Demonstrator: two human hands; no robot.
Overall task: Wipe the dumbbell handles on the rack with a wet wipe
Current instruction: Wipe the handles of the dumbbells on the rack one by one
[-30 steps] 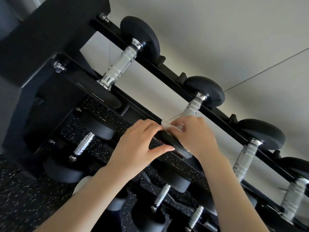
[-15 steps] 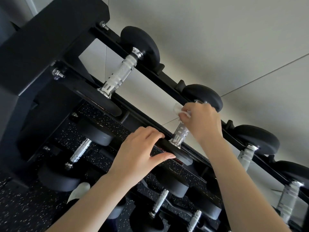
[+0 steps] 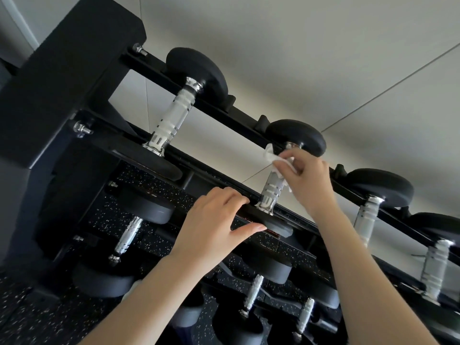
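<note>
My right hand [image 3: 307,181] is up at the far end of the knurled chrome handle [image 3: 273,188] of the second black rubber-headed dumbbell on the top tier of the black steel rack [image 3: 239,122]. The fingers [image 3: 286,156] are curled and pinching a crumpled white wet wipe [image 3: 272,155] against the handle just below the far round head [image 3: 297,135]; a tuft of wipe sticks out to the left of the fingertips, and a bit more shows below the palm on the handle's right side. The lower half of the handle is bare, grooved bands visible, running down to the near head [image 3: 275,226]. My left hand [image 3: 215,227] sits on that near head at the front rail: four fingers bent over the top edge, thumb stretched out underneath along its face, so it grips the rim. The two hands are apart, with the bare stretch of handle between them. A neighbouring dumbbell with the same chrome handle [image 3: 171,120] sits to the left on the same tier, untouched, and two more [image 3: 366,220] sit to the right. Lower tiers hold smaller dumbbells [image 3: 127,236] over a black speckled rubber floor [image 3: 29,317]. Pale grey wall [image 3: 323,58] behind the rack.
</note>
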